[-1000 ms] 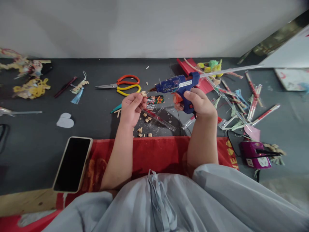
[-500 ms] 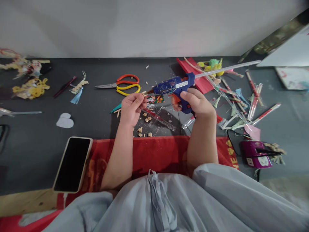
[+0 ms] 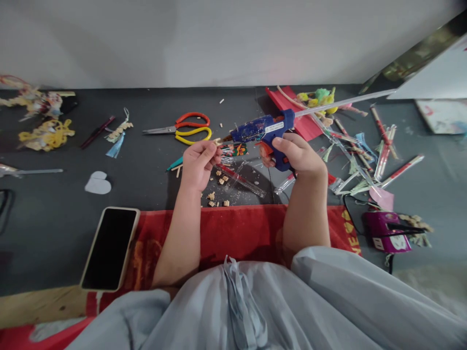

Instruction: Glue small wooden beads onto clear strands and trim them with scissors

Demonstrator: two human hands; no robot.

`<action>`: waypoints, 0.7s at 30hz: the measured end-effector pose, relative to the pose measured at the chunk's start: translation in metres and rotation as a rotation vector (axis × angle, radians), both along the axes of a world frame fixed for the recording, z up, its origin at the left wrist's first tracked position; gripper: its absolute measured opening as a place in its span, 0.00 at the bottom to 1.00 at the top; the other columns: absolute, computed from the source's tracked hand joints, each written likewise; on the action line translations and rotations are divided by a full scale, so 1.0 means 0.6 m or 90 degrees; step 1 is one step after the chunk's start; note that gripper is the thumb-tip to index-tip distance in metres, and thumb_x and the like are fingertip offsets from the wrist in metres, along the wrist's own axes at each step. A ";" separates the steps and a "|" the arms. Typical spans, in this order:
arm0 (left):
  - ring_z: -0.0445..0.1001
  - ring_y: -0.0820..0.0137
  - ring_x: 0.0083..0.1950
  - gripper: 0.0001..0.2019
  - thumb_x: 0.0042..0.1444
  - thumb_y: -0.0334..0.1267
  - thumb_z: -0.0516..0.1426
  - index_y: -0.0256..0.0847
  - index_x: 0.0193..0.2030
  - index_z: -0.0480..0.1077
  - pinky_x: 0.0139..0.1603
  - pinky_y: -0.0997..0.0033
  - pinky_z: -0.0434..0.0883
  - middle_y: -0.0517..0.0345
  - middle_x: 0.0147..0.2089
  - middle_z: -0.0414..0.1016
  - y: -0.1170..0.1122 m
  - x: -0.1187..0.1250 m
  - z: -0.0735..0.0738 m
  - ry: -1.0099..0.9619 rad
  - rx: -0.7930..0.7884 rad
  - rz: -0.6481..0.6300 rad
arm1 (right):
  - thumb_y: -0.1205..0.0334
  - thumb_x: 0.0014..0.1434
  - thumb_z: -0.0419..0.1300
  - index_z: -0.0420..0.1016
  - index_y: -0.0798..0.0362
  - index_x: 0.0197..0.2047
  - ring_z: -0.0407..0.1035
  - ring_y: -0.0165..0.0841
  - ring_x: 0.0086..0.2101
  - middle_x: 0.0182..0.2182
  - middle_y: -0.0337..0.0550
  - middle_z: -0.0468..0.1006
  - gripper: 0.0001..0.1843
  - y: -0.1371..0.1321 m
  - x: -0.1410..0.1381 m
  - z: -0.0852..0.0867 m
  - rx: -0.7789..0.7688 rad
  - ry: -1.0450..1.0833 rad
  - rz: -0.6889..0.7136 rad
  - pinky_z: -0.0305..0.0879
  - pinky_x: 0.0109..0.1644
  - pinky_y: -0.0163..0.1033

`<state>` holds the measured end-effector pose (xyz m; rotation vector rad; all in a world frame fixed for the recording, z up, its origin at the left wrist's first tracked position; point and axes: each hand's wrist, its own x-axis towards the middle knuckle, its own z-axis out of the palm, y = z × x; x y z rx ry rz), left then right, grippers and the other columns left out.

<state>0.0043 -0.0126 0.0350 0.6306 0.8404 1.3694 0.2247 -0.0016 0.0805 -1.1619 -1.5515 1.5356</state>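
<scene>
Scissors [image 3: 180, 127], phone [image 3: 109, 248], paper heart [image 3: 98, 183]

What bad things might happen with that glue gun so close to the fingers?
The glue gun in the right hand has its tip right at the tiny wooden piece pinched by the left hand, so hot glue might burn the fingertips. Glue could also drip onto the small wooden bits lying below.

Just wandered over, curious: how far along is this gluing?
Mid-step. The right hand aims the blue glue gun at a tiny wooden piece pinched in the left hand. More small wooden bits lie loose on the dark table, unglued.
</scene>
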 end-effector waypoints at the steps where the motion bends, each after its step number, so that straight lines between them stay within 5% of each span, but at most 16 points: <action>1: 0.69 0.83 0.23 0.09 0.45 0.38 0.67 0.38 0.26 0.72 0.23 0.84 0.67 0.64 0.23 0.74 0.000 0.000 -0.001 0.000 0.002 0.000 | 0.35 0.50 0.61 0.71 0.50 0.25 0.64 0.26 0.20 0.19 0.38 0.70 0.25 0.000 0.000 0.000 -0.003 0.004 0.001 0.61 0.24 0.36; 21: 0.70 0.83 0.23 0.07 0.48 0.36 0.66 0.37 0.26 0.72 0.23 0.84 0.67 0.63 0.23 0.73 0.000 0.000 -0.004 -0.004 0.017 -0.003 | 0.34 0.49 0.61 0.71 0.51 0.23 0.63 0.27 0.20 0.19 0.39 0.68 0.26 0.000 -0.001 0.002 -0.008 0.022 0.012 0.61 0.25 0.38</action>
